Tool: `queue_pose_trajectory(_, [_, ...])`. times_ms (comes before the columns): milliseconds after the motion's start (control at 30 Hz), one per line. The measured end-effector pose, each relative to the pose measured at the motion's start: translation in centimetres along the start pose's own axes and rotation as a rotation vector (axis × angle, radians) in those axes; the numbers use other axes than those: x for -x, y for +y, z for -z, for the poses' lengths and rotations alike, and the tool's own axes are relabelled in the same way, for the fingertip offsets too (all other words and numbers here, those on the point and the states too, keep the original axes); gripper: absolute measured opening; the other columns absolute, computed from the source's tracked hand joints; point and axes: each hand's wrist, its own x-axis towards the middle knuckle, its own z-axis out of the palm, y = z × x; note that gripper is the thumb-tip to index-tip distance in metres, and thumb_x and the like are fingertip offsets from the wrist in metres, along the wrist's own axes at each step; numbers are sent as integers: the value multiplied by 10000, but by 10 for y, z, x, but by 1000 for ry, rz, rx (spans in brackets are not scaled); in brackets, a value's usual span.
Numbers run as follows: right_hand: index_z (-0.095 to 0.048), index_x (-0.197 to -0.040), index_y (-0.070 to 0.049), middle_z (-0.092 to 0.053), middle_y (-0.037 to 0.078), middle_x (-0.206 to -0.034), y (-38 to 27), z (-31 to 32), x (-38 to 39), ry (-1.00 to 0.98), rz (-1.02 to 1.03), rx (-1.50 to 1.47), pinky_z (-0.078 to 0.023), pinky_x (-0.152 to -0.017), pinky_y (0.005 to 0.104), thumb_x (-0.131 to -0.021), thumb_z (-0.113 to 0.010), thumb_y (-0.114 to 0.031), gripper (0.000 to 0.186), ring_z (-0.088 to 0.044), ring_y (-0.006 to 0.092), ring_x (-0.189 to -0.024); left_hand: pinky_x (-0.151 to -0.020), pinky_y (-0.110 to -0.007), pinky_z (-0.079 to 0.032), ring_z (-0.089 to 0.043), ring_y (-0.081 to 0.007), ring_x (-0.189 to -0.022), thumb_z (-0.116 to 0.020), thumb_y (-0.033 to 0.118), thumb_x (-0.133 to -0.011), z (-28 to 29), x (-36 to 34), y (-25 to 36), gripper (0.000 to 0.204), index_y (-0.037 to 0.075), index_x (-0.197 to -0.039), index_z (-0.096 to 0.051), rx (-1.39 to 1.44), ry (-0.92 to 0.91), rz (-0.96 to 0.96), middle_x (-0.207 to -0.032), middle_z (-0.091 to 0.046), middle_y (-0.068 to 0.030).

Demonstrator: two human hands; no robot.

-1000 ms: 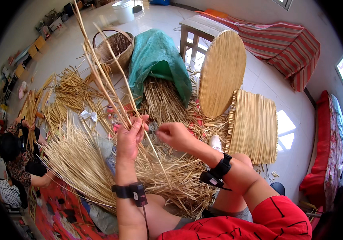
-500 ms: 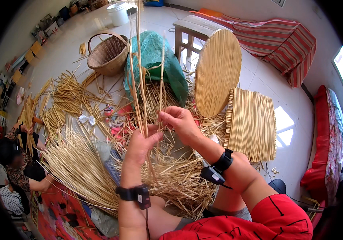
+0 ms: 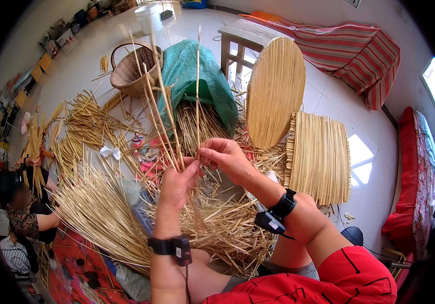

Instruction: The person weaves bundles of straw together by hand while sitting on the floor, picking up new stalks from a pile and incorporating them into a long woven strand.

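Single stalk (image 3: 197, 96), near upright at my grips, above the loose straw (image 3: 227, 235). Should be light, stiff, dry; probably cracks if bent, smooth enough to slip. Best pinched low, lightly. Right grip (image 3: 225, 158): thumb and fingers pinching it. Left grip (image 3: 176, 185): clasping other stalks (image 3: 173, 127), fanned leftward. Beyond: green sack (image 3: 192, 61), straw inside. Right: oval straw panel (image 3: 276, 91).

Toward the white tiled floor's (image 3: 324, 98) far edge stood a round white plastic bucket (image 3: 145, 21), before it a brown woven basket (image 3: 125, 75), and right of that thin tan stalks (image 3: 209, 124) in a green plastic sack (image 3: 210, 76).
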Motion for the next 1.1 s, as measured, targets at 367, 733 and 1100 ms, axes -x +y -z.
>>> queue_pose_trajectory(367, [-627, -882, 20, -609, 12, -730, 0, -2, 2, 84, 17, 33, -425, -590, 223, -845, -634, -131, 156, -546, 76, -670, -509, -175, -379, -522, -51, -587, -655, 114, -855, -2, -3, -9, 83, 39, -869, -622, 1, -5, -4, -741, -627, -2])
queue_pose_trajectory(733, [-638, -769, 44, -623, 53, -652, 7, -2, 0, 131, 110, 238, -451, -563, 255, -807, -601, -124, 177, -557, 84, -617, -424, -166, -268, -415, -17, -480, -719, 159, -811, -1, -5, -17, 149, 76, -787, -597, -122, 84, -72, -663, -579, 27])
queue_pose_trajectory(1100, [-636, -760, 48, -630, 83, -653, 14, 0, -3, 158, 128, 317, -465, -563, 273, -742, -583, -102, 160, -560, 96, -608, -419, -172, -256, -397, -14, -466, -715, 124, -807, 1, -7, -20, 127, 72, -760, -610, -164, 59, -69, -641, -580, 32])
